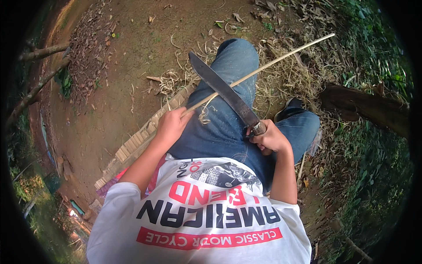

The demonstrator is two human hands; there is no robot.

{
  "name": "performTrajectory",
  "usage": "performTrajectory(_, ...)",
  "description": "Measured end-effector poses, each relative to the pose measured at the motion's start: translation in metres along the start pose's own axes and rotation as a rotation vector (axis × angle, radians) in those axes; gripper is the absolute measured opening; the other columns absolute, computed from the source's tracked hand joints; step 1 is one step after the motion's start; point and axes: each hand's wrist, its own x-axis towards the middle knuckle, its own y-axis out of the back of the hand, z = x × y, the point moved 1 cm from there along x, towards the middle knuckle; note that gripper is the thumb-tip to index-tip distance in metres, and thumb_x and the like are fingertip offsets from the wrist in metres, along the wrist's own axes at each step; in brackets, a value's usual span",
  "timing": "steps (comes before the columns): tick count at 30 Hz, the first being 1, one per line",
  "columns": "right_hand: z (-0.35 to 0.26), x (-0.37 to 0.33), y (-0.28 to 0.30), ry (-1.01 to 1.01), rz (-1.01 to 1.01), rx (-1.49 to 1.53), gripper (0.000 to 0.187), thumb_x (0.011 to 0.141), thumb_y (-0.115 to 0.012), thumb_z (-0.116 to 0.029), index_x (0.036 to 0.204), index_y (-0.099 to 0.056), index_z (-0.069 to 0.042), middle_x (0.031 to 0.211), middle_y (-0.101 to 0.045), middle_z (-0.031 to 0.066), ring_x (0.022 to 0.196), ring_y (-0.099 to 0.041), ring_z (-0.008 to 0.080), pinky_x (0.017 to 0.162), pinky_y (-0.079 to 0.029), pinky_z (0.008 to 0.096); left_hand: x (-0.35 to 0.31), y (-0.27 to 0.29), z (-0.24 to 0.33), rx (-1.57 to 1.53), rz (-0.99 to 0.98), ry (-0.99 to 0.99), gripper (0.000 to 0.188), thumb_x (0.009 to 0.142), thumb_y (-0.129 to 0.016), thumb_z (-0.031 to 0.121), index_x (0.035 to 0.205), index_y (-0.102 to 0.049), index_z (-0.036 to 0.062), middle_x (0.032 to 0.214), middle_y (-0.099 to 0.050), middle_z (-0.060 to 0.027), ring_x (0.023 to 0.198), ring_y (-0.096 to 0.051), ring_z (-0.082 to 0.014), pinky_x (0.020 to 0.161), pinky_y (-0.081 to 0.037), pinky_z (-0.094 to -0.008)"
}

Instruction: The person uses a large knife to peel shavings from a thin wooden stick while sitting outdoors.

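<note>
With the right hand clenched on the machete handle and left hand fingers closed around the bamboo strip, a blade slip risks cutting thigh or fingers.

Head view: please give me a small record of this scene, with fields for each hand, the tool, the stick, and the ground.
left hand: grips the near end of the stick
right hand: closed on the knife handle
knife: long dark blade, laid across the stick over the lap
stick: thin, pale, runs up to the right past the knee
shavings: pale curls on the ground by the knee
ground: bare brown soil with dry leaves
mat: woven strips under the left arm
</note>
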Motion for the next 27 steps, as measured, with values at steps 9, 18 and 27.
performTrajectory(9, -0.051, -0.024, -0.04, 0.457, 0.457, 0.371, 0.015, 0.078, -0.075, -0.003, 0.08, -0.06, -0.001, 0.059, -0.054, 0.0, 0.044, -0.047, 0.0059, 0.04, -0.036, 0.0226, -0.007, 0.022, 0.066, -0.275, 0.183, -0.198, 0.034, 0.099, -0.051, 0.029, 0.081, -0.051, -0.0005, 0.058, -0.041, -0.0164, 0.051, -0.038, -0.0284, 0.051, -0.035, -0.0373)
performTrajectory(18, -0.11, -0.052, -0.05, 0.794, 0.544, 0.475, 0.017, 0.077, -0.077, -0.004, 0.074, -0.061, 0.001, 0.085, -0.068, 0.0129, 0.049, -0.05, 0.0048, 0.044, -0.039, 0.0215, -0.017, 0.035, 0.103, -0.297, 0.214, -0.408, 0.036, 0.098, -0.052, 0.03, 0.078, -0.048, 0.0008, 0.059, -0.042, -0.0153, 0.05, -0.041, -0.0286, 0.05, -0.035, -0.0373)
performTrajectory(27, -0.113, -0.061, -0.065, 0.748, 0.517, 0.543, 0.017, 0.077, -0.075, -0.002, 0.07, -0.06, 0.0, 0.058, -0.057, 0.0029, 0.045, -0.049, 0.007, 0.043, -0.038, 0.023, -0.027, 0.028, 0.105, -0.284, 0.18, -0.42, 0.039, 0.098, -0.051, 0.035, 0.077, -0.05, 0.0024, 0.058, -0.051, -0.0194, 0.059, -0.056, -0.0419, 0.05, -0.04, -0.0445)
